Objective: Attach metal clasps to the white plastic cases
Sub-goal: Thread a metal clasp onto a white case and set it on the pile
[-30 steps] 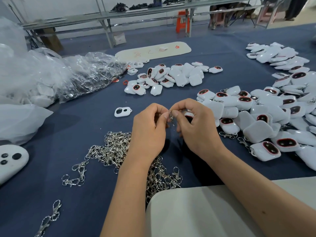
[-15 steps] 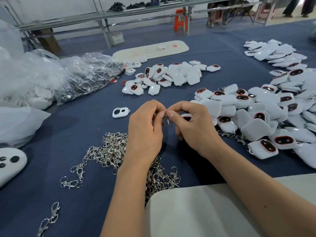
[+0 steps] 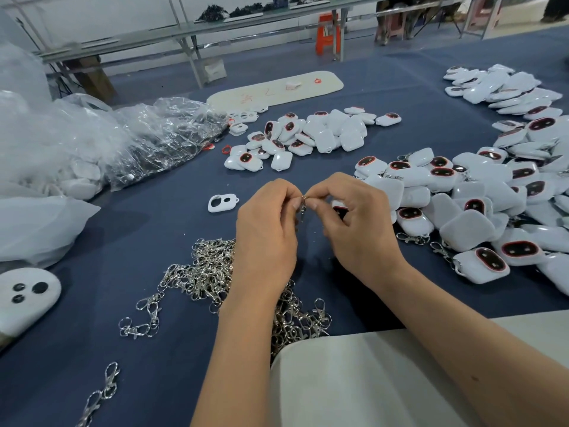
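Metal clasp [image 3: 304, 208] mostly hidden between the two sets of fingertips; only a short silver piece shows, hanging down from the pinch. How it meets the white case [image 3: 338, 208] cannot be made out: that case sits behind the right hand's fingers, with just a white edge and a dark, red-rimmed window visible.

Left hand [image 3: 266, 234]: raised above the worktop [image 3: 138, 235], back of the hand toward the camera, fingers curled, thumb and forefinger pinching the clasp from the left. Grip closed on the clasp.

Right hand [image 3: 358, 229]: same height, directly right of the clasp, thumb and forefinger pinching its top, remaining fingers curled around the partly hidden case. Grip closed. Both forearms run in from the bottom edge, cut off by the frame.

Loose clasp pile [image 3: 209, 272] lies below and left of the held clasp, under the left wrist; part of it is covered by the left forearm. Silver swivel hooks with split rings, tangled.

Finished cases [image 3: 471, 211], white and rounded with dark oval windows rimmed in red, lie heaped right of the held clasp, several with clasps showing. A second heap of cases [image 3: 311, 134] lies beyond it. One empty white frame [image 3: 223, 202] lies left of it. Clear plastic bags [image 3: 123, 140] far left, contents hard to read.
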Demonstrator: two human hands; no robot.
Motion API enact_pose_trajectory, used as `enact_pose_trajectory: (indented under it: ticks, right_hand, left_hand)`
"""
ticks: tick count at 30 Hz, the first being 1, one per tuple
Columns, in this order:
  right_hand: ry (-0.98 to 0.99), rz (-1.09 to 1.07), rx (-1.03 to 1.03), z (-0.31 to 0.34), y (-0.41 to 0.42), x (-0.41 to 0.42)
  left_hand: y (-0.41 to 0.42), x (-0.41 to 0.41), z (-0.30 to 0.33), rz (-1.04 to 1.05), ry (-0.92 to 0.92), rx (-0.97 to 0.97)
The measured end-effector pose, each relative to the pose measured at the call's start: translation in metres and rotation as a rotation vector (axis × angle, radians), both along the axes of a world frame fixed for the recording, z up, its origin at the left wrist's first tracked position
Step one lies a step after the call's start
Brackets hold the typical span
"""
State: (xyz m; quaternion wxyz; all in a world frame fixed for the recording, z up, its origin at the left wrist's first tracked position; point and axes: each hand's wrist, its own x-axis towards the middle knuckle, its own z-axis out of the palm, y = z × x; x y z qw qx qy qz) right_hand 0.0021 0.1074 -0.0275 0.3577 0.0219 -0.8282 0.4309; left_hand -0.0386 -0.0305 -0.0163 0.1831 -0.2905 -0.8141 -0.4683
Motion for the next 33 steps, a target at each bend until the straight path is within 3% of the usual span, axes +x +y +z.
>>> enact_pose_trajectory:
  ticks: [6,11,15,20,25,29,33]
  right_hand:
    - [-0.023,0.02,-0.102,0.002,-0.003,0.002]
    - [-0.09,0.073,-0.438,0.002,-0.01,0.0]
    - [-0.129,0.016,-0.435,-0.001,-0.007,-0.003]
    - [-0.164,0.015,-0.652,0.0,-0.002,-0.005]
    - [-0.166,-0.17,-0.452,0.002,0.003,-0.003]
    - [-0.141,-0.045,-0.63,0.005,0.007,-0.006]
    - [-0.165,0.014,-0.667,0.002,0.012,-0.009]
  left_hand:
    - [0.002,0.002,0.0,0.027,0.042,-0.008]
    - [0.005,0.002,0.002,0.014,0.058,-0.058]
    - [0.003,0.001,0.001,-0.014,0.049,-0.087]
    - [0.004,0.003,0.0,-0.055,0.021,-0.114]
    - [0.005,0.004,0.0,-0.076,-0.009,-0.128]
    - [0.004,0.003,-0.002,-0.071,-0.012,-0.142]
    - [0.005,0.003,-0.003,-0.085,-0.034,-0.171]
